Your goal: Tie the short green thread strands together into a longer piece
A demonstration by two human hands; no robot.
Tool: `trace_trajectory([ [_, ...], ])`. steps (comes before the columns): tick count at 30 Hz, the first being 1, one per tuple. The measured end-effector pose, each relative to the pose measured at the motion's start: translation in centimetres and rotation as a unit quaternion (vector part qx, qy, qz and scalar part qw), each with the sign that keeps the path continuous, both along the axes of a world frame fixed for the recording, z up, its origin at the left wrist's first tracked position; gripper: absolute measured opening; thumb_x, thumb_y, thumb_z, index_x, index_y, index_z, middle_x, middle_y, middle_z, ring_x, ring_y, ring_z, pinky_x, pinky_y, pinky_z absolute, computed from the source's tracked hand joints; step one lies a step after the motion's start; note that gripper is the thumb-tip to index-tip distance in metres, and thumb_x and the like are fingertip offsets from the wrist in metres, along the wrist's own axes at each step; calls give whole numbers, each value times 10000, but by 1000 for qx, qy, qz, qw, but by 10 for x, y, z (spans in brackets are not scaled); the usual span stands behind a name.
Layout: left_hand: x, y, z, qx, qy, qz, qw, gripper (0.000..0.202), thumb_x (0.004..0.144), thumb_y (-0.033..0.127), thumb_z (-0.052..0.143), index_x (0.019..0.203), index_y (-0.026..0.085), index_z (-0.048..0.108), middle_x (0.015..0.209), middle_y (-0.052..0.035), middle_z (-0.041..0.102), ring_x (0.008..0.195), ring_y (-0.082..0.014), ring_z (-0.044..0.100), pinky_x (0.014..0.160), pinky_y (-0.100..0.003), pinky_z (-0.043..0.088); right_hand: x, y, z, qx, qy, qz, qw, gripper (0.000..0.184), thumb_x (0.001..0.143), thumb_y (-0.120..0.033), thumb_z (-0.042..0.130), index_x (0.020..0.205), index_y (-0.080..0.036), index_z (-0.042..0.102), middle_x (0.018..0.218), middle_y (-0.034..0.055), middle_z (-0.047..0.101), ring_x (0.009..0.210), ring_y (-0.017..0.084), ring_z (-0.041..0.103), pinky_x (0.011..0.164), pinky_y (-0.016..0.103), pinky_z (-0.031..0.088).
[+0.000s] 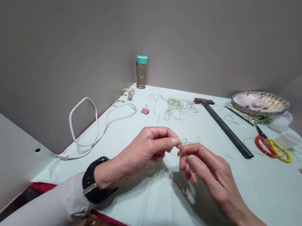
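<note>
- A pale green table [145,211] is set into a corner of plain grey walls; its near edge is trimmed in red.
- Near the middle of the table, a thin greenish wire [184,142] is held just above the surface between both hands.
- The left hand [143,151], with a black watch [93,181] on the wrist, has its grip pinched together on the wire.
- The right hand [208,175] meets it from the near right edge, thumb and forefinger clamped on the same wire, fingertips almost touching the left ones.
- A loose tangle of wire [179,108] is seen farther back, toward the far corner.
- A bottle with a teal cap [142,71] stands in the far corner.
- A white cable [89,127] is looped along the left edge, and a pink binder clip [145,110] lies near it.
- A hammer [223,125] lies right of the hands; beyond it, scissors with red and yellow handles [272,144] and a patterned plate [260,103] sit by the right edge.
</note>
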State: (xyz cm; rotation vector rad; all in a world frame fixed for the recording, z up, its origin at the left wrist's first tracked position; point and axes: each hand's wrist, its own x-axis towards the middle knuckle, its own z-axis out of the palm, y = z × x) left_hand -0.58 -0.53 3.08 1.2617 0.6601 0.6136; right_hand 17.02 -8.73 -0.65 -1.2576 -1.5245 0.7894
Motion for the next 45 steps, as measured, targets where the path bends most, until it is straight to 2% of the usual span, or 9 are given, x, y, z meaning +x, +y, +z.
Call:
trace_trajectory([
  [3,1,1,8,59,24,-11,998,287,865,420,743,779,152,687,659,31,500,595,-99,336,540,-240,264,5,3,2,20,7,1,1000,324,1022,-459,533,1024,-174,688,863,46,657,673,122,584,584,230,474],
  [8,6,2,5,132,39,-35,990,276,903,385,705,757,151,706,645,20,533,610,-105,374,554,-248,290,6,6,4,45,-3,-38,998,267,999,-401,603,886,-170,674,710,7,584,593,93,509,529,205,419],
  [13,4,3,1,85,54,-39,994,229,902,362,709,813,151,730,672,27,559,597,-90,400,547,-239,304,7,5,5,84,-21,-71,994,238,996,-316,623,808,-170,640,669,-13,558,543,65,465,495,184,377],
  [16,2,5,0,61,54,-48,996,250,918,389,707,843,151,731,672,28,572,594,-87,402,547,-235,310,4,2,3,70,-7,-81,994,258,1003,-327,614,799,-169,615,666,-12,563,549,67,480,493,188,367],
  [20,0,7,-3,81,30,-42,995,253,923,380,721,837,143,742,667,18,588,618,-94,460,555,-231,331,-1,-2,3,44,15,-121,992,260,1014,-315,588,796,-175,588,670,-25,548,558,59,462,512,189,351],
  [25,-2,8,-4,76,16,-35,996,231,930,332,718,824,129,747,646,28,551,613,-88,446,566,-220,348,-2,-2,2,50,7,-78,996,234,1029,-271,569,813,-188,604,672,-39,560,551,44,472,514,168,361],
  [29,-4,8,-2,64,15,-51,997,184,928,278,725,841,117,746,666,30,556,646,-81,456,580,-197,359,-7,-3,-1,61,19,-116,991,228,1035,-236,560,813,-191,590,664,-47,525,555,37,427,525,173,318],
  [38,-6,7,-4,61,-6,-36,997,154,940,206,702,832,138,789,741,8,694,669,-71,519,619,-183,407,-11,-7,0,56,19,-128,990,207,1021,-220,583,816,-208,609,623,-56,515,525,23,438,502,135,326],
  [45,-2,7,-4,38,-2,-34,999,89,872,144,764,786,143,783,639,56,618,538,-36,370,594,-168,404,-11,-5,-2,70,23,-121,990,214,1012,-216,595,799,-210,611,600,-59,522,496,23,447,474,121,327],
])
